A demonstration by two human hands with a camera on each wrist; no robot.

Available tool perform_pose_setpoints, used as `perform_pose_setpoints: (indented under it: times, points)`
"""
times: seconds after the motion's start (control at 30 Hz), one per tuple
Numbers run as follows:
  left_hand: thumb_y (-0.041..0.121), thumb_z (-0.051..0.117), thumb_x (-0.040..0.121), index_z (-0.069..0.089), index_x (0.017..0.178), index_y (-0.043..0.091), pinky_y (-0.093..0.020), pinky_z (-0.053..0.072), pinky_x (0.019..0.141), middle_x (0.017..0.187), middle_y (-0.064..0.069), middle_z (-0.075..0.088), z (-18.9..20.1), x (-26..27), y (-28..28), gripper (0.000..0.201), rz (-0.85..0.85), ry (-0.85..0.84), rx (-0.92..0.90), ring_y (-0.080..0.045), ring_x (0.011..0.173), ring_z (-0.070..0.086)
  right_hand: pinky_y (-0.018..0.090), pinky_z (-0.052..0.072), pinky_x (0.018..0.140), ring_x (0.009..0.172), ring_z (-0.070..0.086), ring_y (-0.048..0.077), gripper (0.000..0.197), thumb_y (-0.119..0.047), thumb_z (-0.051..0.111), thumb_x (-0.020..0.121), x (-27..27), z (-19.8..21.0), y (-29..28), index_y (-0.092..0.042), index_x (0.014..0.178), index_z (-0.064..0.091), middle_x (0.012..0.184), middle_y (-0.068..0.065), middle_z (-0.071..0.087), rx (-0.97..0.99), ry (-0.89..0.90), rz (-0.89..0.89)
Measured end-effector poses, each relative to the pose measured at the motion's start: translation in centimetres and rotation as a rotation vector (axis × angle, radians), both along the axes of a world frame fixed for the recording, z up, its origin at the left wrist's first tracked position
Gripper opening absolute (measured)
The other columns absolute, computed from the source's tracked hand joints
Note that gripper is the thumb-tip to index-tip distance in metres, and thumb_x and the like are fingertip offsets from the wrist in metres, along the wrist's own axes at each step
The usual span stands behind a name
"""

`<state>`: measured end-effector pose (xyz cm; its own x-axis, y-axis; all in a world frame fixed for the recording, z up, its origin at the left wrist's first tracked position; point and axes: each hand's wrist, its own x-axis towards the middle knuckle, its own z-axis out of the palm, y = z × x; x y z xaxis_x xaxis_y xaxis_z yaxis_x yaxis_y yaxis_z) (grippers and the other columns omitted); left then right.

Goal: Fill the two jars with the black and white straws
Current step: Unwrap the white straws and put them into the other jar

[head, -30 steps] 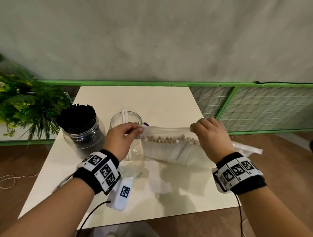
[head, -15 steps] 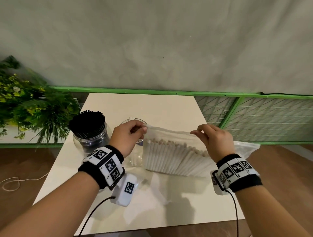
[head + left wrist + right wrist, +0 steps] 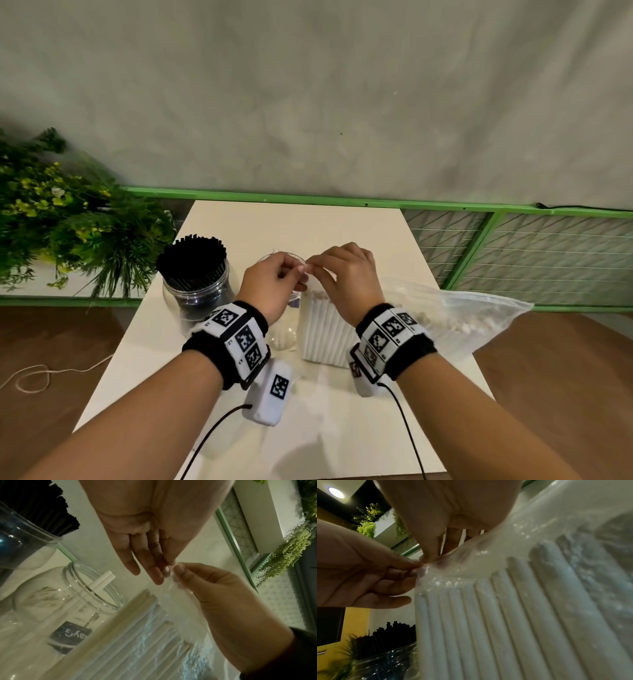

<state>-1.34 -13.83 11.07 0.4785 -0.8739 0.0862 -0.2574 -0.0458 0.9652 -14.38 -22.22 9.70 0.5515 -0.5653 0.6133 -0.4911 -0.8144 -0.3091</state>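
Two hands meet at one corner: left hand (image 3: 274, 284) and right hand (image 3: 346, 284) both pinch plastic bag (image 3: 455, 315) | white straws (image 3: 323, 334) inside bag, right of clear jar (image 3: 72, 601) | black-straw jar (image 3: 197, 284) far left

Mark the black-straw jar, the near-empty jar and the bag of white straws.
black-straw jar (image 3: 197, 294), head view, on its clear glass wall.
near-empty jar (image 3: 96, 588), left wrist view, on its open rim.
bag of white straws (image 3: 513, 615), right wrist view, on the plastic over the straws.
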Motion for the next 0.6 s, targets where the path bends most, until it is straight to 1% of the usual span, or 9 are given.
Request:
perform_pose_setpoints:
  times: [0.07,0.17,0.2,0.27,0.3,0.37,0.5,0.6]
  points:
    - [0.013,0.057,0.092,0.06,0.081,0.016,-0.03,0.057,0.066,0.078,-0.003,0.071,0.1,-0.1,-0.3,0.012,0.006,-0.009,0.01,-0.017,0.07,0.071,0.034,0.037,0.079,0.086,0.054,0.017,0.01,-0.035,0.063,0.087,0.2,0.1,-0.1,-0.031,0.091,0.072,0.086,-0.014,0.068,0.064,-0.013,0.005]
    - [0.013,0.056,0.092,0.059,0.08,0.017,-0.027,0.054,0.071,0.079,-0.002,0.071,0.3,0.0,-0.7,0.014,-0.002,-0.018,0.003,-0.014,0.071,0.071,0.031,0.032,0.084,0.09,0.052,0.016,0.011,-0.033,0.062,0.088,0.2,0.4,-0.6,-0.032,0.094,0.072,0.089,-0.014,0.067,0.159,-0.013,0.021]
    - [0.012,0.056,0.092,0.059,0.079,0.018,-0.023,0.052,0.07,0.08,-0.001,0.071,0.3,-0.1,-0.8,0.015,-0.002,-0.035,0.001,-0.012,0.071,0.071,0.032,0.032,0.085,0.09,0.052,0.016,0.011,-0.032,0.062,0.089,0.1,0.5,-0.7,-0.031,0.093,0.072,0.089,-0.014,0.067,0.171,-0.017,0.024]
    - [0.011,0.054,0.093,0.058,0.08,0.017,-0.01,0.047,0.062,0.08,0.001,0.07,0.5,-0.2,-1.0,0.015,-0.003,-0.079,-0.011,-0.005,0.068,0.069,0.033,0.033,0.086,0.088,0.053,0.017,0.011,-0.031,0.061,0.089,0.0,0.7,-0.8,-0.029,0.091,0.072,0.086,-0.013,0.066,0.167,-0.035,0.016]
    - [0.01,0.054,0.093,0.057,0.079,0.017,-0.006,0.043,0.058,0.08,0.0,0.069,0.5,-0.3,-1.0,0.016,-0.002,-0.102,-0.02,-0.002,0.066,0.068,0.033,0.034,0.086,0.086,0.053,0.017,0.011,-0.031,0.061,0.088,-0.2,0.8,-0.7,-0.029,0.089,0.072,0.085,-0.012,0.066,0.155,-0.042,0.006]
    - [0.008,0.052,0.093,0.056,0.079,0.018,-0.003,0.041,0.054,0.081,-0.001,0.068,0.3,-0.2,-1.1,0.018,0.018,-0.137,-0.038,0.0,0.064,0.067,0.033,0.033,0.086,0.083,0.053,0.017,0.012,-0.03,0.061,0.087,-1.2,0.9,-0.8,-0.027,0.085,0.072,0.082,-0.012,0.065,0.126,-0.052,-0.03]
    - [0.004,0.05,0.094,0.055,0.082,0.013,-0.005,0.042,0.051,0.083,-0.005,0.066,-0.3,0.5,-0.6,0.015,0.067,-0.1,-0.056,-0.009,0.074,0.07,0.033,0.03,0.085,0.082,0.055,0.02,0.01,-0.029,0.062,0.084,-6.4,0.5,-1.9,-0.026,0.083,0.072,0.08,-0.011,0.065,0.031,-0.037,-0.17]
    - [0.005,0.05,0.094,0.056,0.081,0.014,-0.004,0.043,0.052,0.083,-0.003,0.067,-0.6,0.8,-0.6,0.016,0.078,-0.106,-0.066,-0.005,0.074,0.07,0.036,0.03,0.088,0.084,0.054,0.024,0.009,-0.029,0.064,0.083,-11.6,0.4,-2.6,-0.025,0.082,0.073,0.082,-0.007,0.066,-0.056,-0.01,-0.298]
